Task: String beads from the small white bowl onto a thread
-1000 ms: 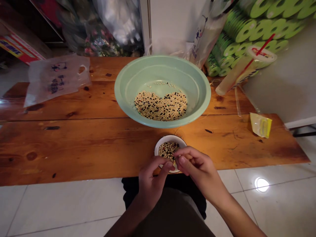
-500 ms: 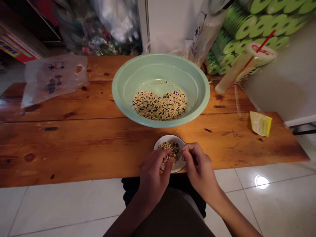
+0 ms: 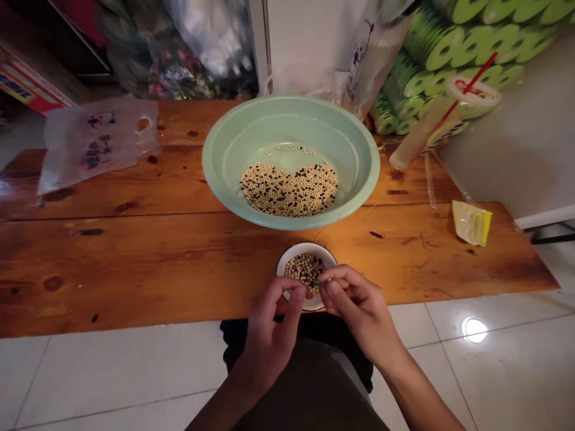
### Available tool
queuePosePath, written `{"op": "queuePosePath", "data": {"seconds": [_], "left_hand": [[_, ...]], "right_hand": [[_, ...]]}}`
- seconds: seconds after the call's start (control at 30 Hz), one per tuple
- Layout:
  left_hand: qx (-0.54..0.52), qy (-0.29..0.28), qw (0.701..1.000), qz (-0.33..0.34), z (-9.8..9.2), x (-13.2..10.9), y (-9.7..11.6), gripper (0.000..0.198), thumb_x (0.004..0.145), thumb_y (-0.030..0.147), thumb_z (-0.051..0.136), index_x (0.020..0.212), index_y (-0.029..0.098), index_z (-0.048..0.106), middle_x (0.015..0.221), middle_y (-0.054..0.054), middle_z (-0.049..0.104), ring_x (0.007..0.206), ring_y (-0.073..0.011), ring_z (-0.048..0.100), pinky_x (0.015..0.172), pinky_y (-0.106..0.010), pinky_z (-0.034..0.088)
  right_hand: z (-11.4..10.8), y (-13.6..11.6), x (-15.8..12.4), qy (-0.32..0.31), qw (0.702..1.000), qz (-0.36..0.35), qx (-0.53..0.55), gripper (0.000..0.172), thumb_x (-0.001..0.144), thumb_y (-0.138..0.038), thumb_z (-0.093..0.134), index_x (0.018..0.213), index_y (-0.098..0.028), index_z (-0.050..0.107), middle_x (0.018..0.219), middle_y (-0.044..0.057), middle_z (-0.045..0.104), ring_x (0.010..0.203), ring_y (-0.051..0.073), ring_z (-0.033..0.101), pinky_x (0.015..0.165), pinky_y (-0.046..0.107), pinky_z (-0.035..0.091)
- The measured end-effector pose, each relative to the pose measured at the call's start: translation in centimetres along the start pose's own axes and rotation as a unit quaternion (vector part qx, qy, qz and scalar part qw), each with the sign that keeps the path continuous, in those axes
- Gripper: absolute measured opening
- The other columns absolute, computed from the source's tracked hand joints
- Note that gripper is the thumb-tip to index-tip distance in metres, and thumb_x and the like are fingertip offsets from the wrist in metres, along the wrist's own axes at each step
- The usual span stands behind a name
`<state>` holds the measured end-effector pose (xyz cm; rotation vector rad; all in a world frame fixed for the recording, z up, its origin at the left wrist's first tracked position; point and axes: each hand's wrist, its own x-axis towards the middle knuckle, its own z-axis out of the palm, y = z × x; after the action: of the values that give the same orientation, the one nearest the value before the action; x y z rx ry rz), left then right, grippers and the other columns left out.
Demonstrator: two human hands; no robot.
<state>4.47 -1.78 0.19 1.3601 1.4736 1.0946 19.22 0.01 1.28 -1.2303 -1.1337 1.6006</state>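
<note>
A small white bowl (image 3: 282, 263) with a dark rim stands near the table's front edge, holding a heap of cream, brown and black beads (image 3: 304, 269). Over its near left side is my left hand (image 3: 274, 320), thumb and forefinger pinched together; what they hold, if anything, is too small to name. My right hand (image 3: 359, 308) is closed in a pinch at the bowl's right rim, its fingertips close to the left ones. Something tiny and pale shows at the right fingertips. Behind the bowl sits a large green basin (image 3: 359, 200) with many cream and black beads (image 3: 291, 190).
On the wooden table (image 3: 179, 269) lie a white plastic bag (image 3: 99, 140) at left and a small yellow-and-clear packet (image 3: 471, 222) at right. A drink cup (image 3: 424, 129) with a red straw stands behind the packet. Stacked green rolls (image 3: 433, 51) fill the back right.
My left hand has drawn back from over the beads, its thumb and forefinger closing together. My right hand has shifted left toward it, over the bowl's rim.
</note>
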Motion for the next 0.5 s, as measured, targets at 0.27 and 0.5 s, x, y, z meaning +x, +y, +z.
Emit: {"op": "queuePosePath", "data": {"seconds": [0.27,0.5], "left_hand": [[0.003,-0.029,0.996,0.088,-1.4,-1.4,2.3,0.014,0.091,0.013,0.05,0.092,0.022,0.06,0.092,0.001,0.068,0.091,-0.0107,0.064,0.085,-0.022,0.049],[-0.009,-0.014,0.997,0.07,-1.3,-2.0,2.3,0.013,0.091,0.013,0.051,0.096,0.021,0.061,0.096,-0.001,0.068,0.094,-0.0128,0.063,0.087,-0.025,0.049]], "right_hand": [[0.0,-0.3,-1.1,-0.042,0.996,-0.018,0.071,0.013,0.093,-0.029,0.057,0.099,-0.026,0.068,0.069,-0.002,0.054,0.062,0.009,0.047,0.057,0.021,0.039],[0.0,-0.6,-1.8,-0.057,0.993,-0.016,0.101,0.017,0.093,-0.03,0.056,0.101,-0.026,0.071,0.069,-0.001,0.054,0.063,0.012,0.048,0.058,0.024,0.039]]}}
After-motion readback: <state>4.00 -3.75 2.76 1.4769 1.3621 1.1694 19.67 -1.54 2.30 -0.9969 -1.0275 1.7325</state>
